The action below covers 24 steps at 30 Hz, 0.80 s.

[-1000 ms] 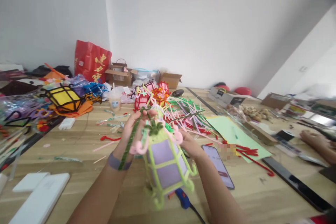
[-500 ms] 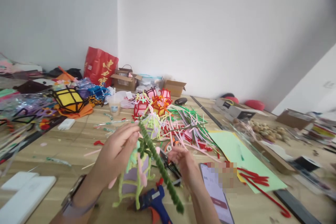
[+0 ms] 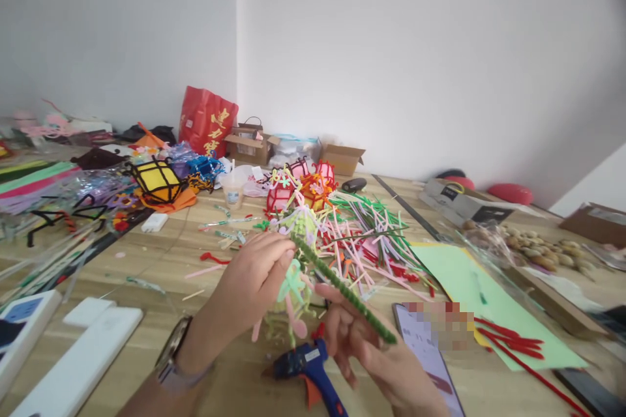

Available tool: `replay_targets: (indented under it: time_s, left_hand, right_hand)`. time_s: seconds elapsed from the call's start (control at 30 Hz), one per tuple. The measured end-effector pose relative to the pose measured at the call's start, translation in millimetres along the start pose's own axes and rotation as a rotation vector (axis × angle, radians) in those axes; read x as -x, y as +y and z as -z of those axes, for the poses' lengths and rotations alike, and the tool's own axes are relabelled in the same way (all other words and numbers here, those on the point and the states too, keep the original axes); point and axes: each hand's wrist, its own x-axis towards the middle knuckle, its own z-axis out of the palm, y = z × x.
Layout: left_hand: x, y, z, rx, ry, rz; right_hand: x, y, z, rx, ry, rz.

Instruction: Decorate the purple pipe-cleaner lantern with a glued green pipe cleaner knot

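Observation:
My left hand (image 3: 254, 273) pinches the upper end of a dark green twisted pipe cleaner (image 3: 345, 290), which slants down to the right. Close below that pipe cleaner is my right hand (image 3: 359, 342), its fingers bent and apart; whether they touch it I cannot tell. Partly hidden behind my left hand stands a pale green pipe-cleaner lantern (image 3: 278, 319) with a mint flower (image 3: 292, 281) and pink strands. A blue glue gun (image 3: 313, 365) lies on the table between my forearms.
Loose pipe cleaners (image 3: 372, 228) and small lanterns (image 3: 317, 189) fill the middle. A phone (image 3: 418, 339) and green sheets (image 3: 489, 293) lie to the right. White power banks (image 3: 92, 352) are at left, a drink cup (image 3: 233, 192) farther back, and a red bag (image 3: 208, 120) by the wall.
The view has turned left. My right hand has come in under the green pipe cleaner, whose free end has swung up and to the right. My left hand keeps its pinch.

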Motion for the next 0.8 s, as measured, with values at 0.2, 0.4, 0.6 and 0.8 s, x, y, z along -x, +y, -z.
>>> replay_targets:
  time_s: [0.2,0.4,0.6,0.8]
  left_hand:
    - [-1.5,-0.8,2.6,0.047,-0.041,0.043]
    - [2.2,-1.2,8.3,0.195,-0.047,0.073]
    - [-15.9,-23.8,-0.1,0.277,0.270,0.426]
    - [-85.0,-66.8,-71.5,-0.070,0.112,0.468]
  right_hand:
    - [-5.8,-51.6,18.0,0.007,-0.115,0.018]
    - [-16.2,-76.2,14.4,0.060,0.064,-0.038]
    - [-7.0,-88.6,19.8,0.048,0.208,0.110]
    - [-4.7,-102.5,30.5,0.129,0.319,0.159]
